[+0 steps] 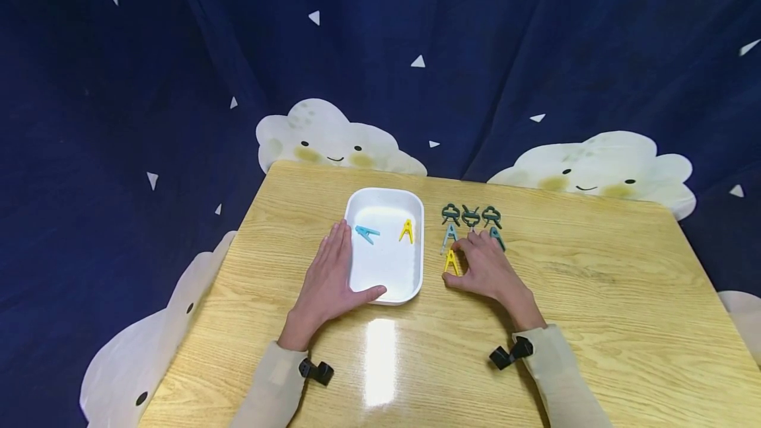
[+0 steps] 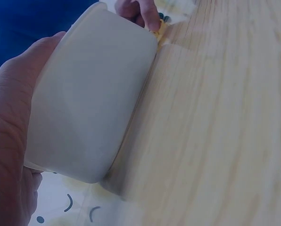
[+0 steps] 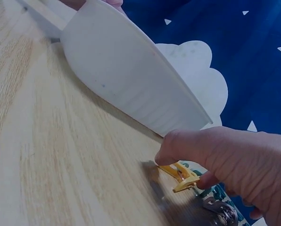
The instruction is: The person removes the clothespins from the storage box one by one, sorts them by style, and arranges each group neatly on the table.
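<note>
One hand against white tray, right hand pinching yellow clip

Tray from above and wrist level

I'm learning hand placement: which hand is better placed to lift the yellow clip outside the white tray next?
Likely the right hand, which appears to pinch the yellow clip; the left hand lies against the white tray, farther away.

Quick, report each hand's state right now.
Left hand: open, touching the white tray.
Right hand: closed, pinching a yellow clip between thumb and finger.
</note>
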### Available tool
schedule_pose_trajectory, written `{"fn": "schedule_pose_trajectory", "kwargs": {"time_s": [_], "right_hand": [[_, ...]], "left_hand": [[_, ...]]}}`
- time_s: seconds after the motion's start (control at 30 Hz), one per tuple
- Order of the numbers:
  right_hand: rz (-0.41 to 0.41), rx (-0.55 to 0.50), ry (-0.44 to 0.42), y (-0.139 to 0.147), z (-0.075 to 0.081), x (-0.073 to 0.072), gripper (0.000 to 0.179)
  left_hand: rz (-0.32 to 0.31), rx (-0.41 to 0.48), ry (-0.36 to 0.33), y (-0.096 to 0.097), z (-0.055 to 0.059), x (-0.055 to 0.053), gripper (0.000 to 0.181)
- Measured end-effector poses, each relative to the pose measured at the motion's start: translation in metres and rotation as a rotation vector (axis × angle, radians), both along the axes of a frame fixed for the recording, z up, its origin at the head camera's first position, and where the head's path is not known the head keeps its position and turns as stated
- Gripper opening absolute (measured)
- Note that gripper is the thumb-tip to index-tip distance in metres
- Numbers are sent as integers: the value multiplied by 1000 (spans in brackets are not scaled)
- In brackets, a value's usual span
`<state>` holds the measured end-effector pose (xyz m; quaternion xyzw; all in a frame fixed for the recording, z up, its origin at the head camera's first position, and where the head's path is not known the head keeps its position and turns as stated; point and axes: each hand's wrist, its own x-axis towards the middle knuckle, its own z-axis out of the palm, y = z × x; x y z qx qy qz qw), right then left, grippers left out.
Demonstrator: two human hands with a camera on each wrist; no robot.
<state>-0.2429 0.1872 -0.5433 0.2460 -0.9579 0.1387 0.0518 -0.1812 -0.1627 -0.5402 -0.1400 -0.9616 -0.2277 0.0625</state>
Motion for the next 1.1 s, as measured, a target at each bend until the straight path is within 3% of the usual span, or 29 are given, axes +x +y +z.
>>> {"fn": "schedule_pose_trajectory", "kwargs": {"time_s": [0.4, 1.1], "right_hand": [[13, -26, 42, -3, 7, 2, 62], [56, -73, 83, -33, 37, -3, 60]], "left_hand": [[0, 2, -5, -1, 1, 1, 139], [-6, -3, -2, -2, 1, 0, 139]]}}
